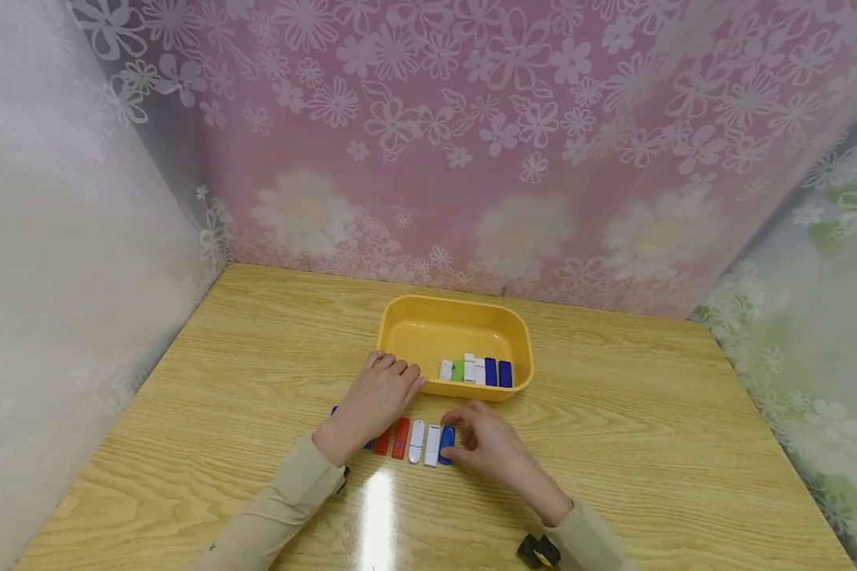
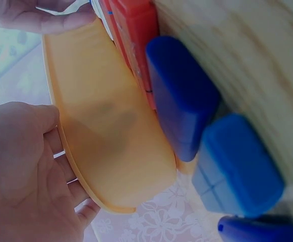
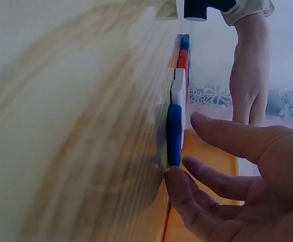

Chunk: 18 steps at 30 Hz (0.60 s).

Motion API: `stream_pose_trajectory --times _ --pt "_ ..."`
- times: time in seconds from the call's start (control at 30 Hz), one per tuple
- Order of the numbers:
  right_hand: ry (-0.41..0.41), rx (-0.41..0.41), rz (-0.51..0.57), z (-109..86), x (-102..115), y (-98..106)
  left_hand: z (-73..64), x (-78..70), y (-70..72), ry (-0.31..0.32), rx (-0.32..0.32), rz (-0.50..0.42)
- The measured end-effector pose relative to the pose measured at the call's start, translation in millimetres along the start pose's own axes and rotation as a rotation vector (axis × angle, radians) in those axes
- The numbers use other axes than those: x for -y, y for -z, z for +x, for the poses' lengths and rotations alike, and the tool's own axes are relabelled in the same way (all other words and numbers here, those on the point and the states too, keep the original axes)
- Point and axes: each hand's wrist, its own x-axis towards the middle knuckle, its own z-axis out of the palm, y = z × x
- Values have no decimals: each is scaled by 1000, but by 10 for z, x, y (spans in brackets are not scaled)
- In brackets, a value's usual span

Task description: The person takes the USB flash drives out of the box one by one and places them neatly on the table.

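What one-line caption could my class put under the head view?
Left grip on the yellow tub, right grip at a blue stick on the right end of a row.

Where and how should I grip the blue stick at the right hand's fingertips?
Likely pinch the blue stick by its two short ends, from above right: it lies flat, its left long side close beside the neighbouring white stick, with no stick on its right.

Booth-like space: floral curtains (image 1: 436,119), wood-grain tabletop (image 1: 650,428)
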Motion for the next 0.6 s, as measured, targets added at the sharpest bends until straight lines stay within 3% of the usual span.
stream_pose_trajectory --times 0.2,0.4,0.6 --pt "14 2 -70 -21 2 13 -4 -1 -2 -6 -5 7" --pt "-6 6 -37 -21 -34 32 0 8 -20 -9 -20 7" --pt "53 -94 -9 -21 -37 48 2 8 -24 -9 -13 10"
